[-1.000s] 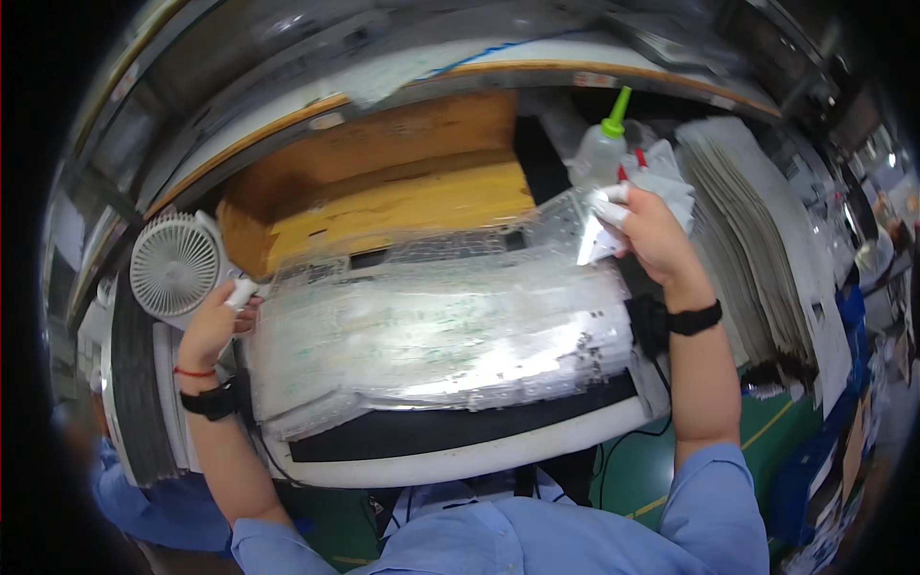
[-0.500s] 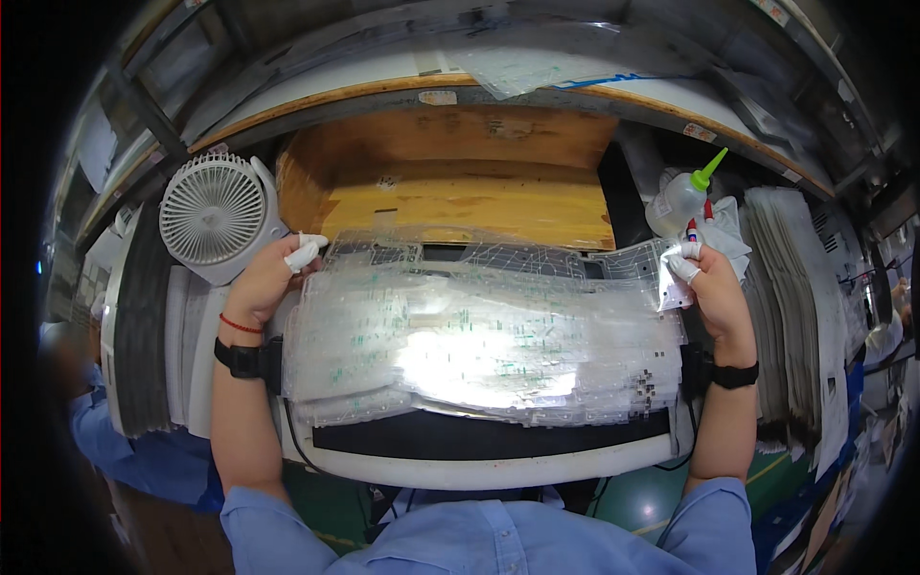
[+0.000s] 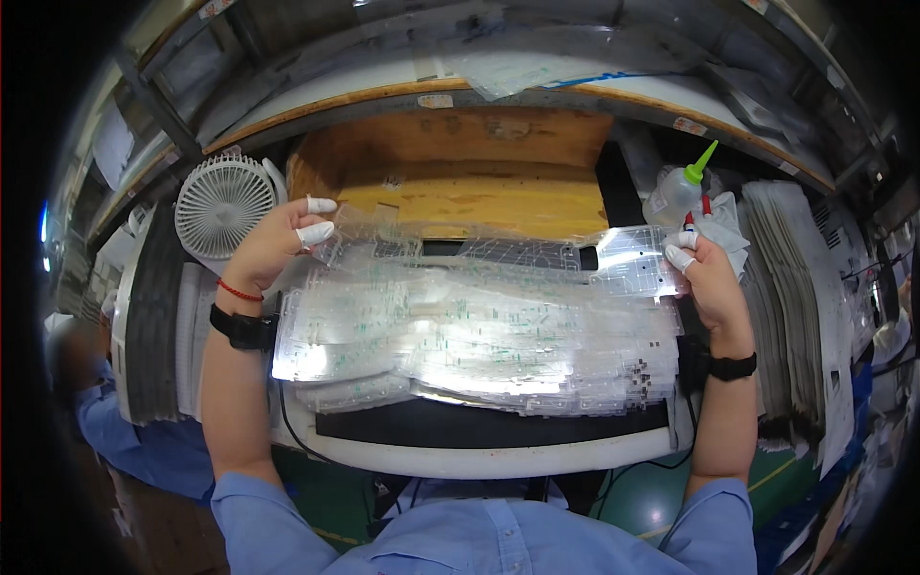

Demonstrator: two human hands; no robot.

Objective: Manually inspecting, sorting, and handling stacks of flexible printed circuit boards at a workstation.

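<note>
A long clear plastic sheet with printed circuit-like lines (image 3: pixel 522 251) stretches between my hands over a stack of similar clear sheets (image 3: pixel 479 335). My right hand (image 3: pixel 709 278) pinches its shiny right end between thumb and finger. At the left end, my left hand (image 3: pixel 273 240) has its thumb at the sheet's edge, with the index finger raised apart from it; the other fingers are partly hidden behind the sheet. White finger covers are on the thumb and index finger of both hands. The stack has green marks and lies on a black surface (image 3: pixel 479 428).
A white fan (image 3: pixel 225 206) stands at the left, beside upright piles of sheets (image 3: pixel 153 326). An open yellow-brown box (image 3: pixel 470 192) is behind the sheets. At the right are a green-tipped squeeze bottle (image 3: pixel 676 196) and sheet piles (image 3: pixel 781 307). A shelf edge (image 3: pixel 498 94) crosses above.
My left hand has risen slightly, and its index finger has parted from the thumb. The sheet's right end has swung up and flattened. My right hand has moved little.
</note>
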